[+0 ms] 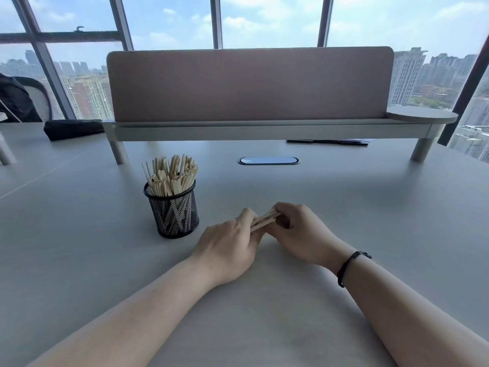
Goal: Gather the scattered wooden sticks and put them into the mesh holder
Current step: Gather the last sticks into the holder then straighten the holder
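Observation:
A black mesh holder (173,211) stands on the grey table, left of centre, packed with several pale wooden sticks (172,176) that poke out of its top. Just right of it, low over the table, my left hand (227,247) and my right hand (299,231) meet around a small bundle of wooden sticks (264,219). Each hand pinches one end of the bundle, which lies nearly level, pointing up to the right. My fingers hide most of the bundle. No loose sticks show on the table.
A pink divider panel on a raised shelf (251,128) spans the back of the table. A cable port (268,160) sits in the table behind my hands. A black pouch (71,129) lies at back left, a dark pen (326,142) under the shelf at right.

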Demonstrator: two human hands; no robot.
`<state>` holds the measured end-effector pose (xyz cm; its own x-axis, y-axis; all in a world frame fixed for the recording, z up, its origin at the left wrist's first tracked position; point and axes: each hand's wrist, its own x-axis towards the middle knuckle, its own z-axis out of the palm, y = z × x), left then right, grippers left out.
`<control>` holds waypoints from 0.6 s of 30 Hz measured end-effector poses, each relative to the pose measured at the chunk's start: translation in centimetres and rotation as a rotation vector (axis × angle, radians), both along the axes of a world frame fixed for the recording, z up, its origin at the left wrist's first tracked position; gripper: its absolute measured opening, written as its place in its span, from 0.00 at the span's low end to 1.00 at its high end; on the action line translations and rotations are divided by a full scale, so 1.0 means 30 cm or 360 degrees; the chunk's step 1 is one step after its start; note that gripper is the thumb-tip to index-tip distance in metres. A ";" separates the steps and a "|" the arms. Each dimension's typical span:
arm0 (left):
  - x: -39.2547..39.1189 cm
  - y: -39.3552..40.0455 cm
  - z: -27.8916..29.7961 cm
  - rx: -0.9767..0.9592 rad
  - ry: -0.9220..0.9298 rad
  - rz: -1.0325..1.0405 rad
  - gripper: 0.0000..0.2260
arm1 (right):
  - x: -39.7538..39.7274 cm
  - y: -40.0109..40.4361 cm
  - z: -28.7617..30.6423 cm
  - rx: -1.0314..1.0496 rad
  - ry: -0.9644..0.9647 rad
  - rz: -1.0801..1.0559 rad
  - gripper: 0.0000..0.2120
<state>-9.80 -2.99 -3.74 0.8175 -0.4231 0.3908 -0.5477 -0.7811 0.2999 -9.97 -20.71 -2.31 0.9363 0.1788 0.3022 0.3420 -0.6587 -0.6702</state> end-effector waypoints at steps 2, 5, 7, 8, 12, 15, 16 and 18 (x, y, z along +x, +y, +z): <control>-0.004 -0.002 0.000 -0.0157 -0.0006 -0.0027 0.10 | -0.009 0.017 0.003 0.0131 0.0029 0.0037 0.06; 0.008 0.012 -0.004 -0.0378 0.0037 -0.0016 0.15 | -0.027 0.038 0.011 0.0258 -0.0049 0.0067 0.06; 0.012 0.020 0.001 -0.0532 0.0062 0.0011 0.18 | -0.043 0.051 0.023 0.0281 -0.0134 0.0063 0.10; 0.002 0.014 0.012 -0.0631 0.0070 0.0010 0.20 | -0.052 0.062 0.030 0.0229 -0.0215 0.0041 0.11; -0.060 -0.052 0.100 -0.1785 0.0330 -0.0060 0.26 | -0.092 0.137 0.049 0.0121 -0.0479 0.0050 0.24; -0.075 -0.074 0.118 -0.2059 0.0607 -0.0207 0.28 | -0.109 0.178 0.037 0.0301 -0.0302 0.0166 0.27; -0.076 -0.072 0.107 -0.1978 0.0584 -0.0215 0.28 | -0.109 0.182 0.027 0.0335 -0.0244 0.0189 0.28; -0.069 -0.061 0.079 -0.1720 0.0569 -0.0169 0.26 | -0.107 0.180 0.014 0.0426 -0.0157 0.0190 0.27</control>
